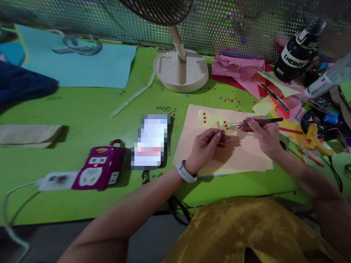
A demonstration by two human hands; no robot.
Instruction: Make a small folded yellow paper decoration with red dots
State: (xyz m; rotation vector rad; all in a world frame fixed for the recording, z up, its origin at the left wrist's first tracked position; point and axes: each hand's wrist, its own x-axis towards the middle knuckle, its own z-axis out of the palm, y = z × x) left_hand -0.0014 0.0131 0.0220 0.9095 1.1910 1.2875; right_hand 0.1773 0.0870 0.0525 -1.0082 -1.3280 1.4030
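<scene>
My left hand [207, 148] pinches the lower edge of a small yellow paper piece [222, 125] that carries a row of tiny red squares. In my right hand [264, 137] is a pair of dark-handled tweezers [265, 121], its bent silver tip touching or just beside the lowest red square. Another yellow paper piece [211, 117] with red squares down its left side lies behind, on a peach paper sheet [189, 146]. Both hands are above this sheet. Exactly what the tweezer tip grips, if anything, is too small to tell.
Left of the sheet lies a phone [152, 140] with a blurred screen, near a purple power adapter [100, 168]. A fan base [181, 73] stands behind. At right are pink paper scraps [238, 69], a craft knife [275, 98], a yellow glue gun [315, 140] and a black bottle [294, 56].
</scene>
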